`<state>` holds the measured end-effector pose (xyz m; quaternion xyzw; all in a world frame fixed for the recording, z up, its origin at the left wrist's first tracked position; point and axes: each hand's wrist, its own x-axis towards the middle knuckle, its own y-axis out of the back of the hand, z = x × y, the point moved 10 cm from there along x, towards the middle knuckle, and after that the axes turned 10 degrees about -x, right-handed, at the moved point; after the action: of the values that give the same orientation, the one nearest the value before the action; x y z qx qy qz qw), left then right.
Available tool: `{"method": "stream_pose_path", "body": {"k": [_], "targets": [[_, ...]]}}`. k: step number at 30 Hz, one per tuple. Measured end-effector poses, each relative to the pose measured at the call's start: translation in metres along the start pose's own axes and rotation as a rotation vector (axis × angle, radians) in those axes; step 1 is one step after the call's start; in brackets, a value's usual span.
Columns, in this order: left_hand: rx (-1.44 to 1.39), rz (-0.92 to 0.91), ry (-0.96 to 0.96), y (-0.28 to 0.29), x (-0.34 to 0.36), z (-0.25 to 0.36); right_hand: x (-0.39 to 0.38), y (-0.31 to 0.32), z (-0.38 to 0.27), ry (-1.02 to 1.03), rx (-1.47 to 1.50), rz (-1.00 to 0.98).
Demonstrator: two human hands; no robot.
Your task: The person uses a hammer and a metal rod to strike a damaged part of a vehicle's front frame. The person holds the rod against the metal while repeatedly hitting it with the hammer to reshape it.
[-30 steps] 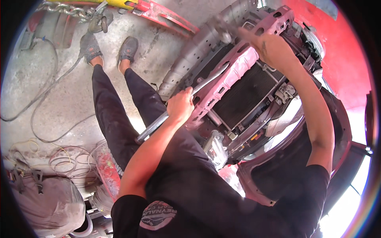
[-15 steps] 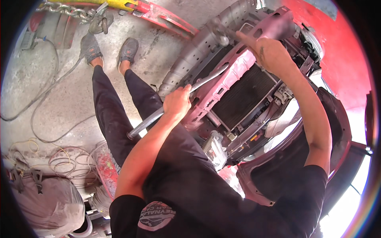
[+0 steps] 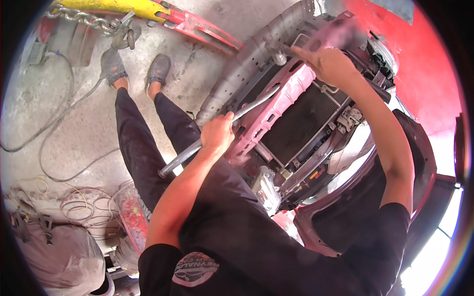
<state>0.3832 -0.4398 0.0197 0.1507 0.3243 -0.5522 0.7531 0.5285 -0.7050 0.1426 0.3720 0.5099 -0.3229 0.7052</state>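
The left hand's [image 3: 217, 132] grip is wrapped around a smooth, round metal bar [image 3: 254, 104], its flattened tip at a creased pink metal beam [image 3: 291, 88]. The right hand's [image 3: 335, 68] grip clasps a blurred hammer [image 3: 278, 57] near the perforated grey panel [image 3: 242, 69].

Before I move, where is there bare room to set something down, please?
Bare concrete shows between the right shoe, red beam and grey perforated panel, and between the left leg and grey cable. It is crowded around the coiled hoses, pink crossbar, metal bar and hammer.
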Motion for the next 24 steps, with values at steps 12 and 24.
{"method": "stream_pose_path", "body": {"k": [12, 24], "targets": [[0.037, -0.018, 0.020, 0.012, -0.001, 0.003, -0.011, 0.014, 0.005, -0.147, 0.077, -0.035], [0.157, -0.185, -0.056, 0.085, -0.039, 0.048, -0.131, -0.016, -0.042, -0.512, 0.808, 0.578]]}}
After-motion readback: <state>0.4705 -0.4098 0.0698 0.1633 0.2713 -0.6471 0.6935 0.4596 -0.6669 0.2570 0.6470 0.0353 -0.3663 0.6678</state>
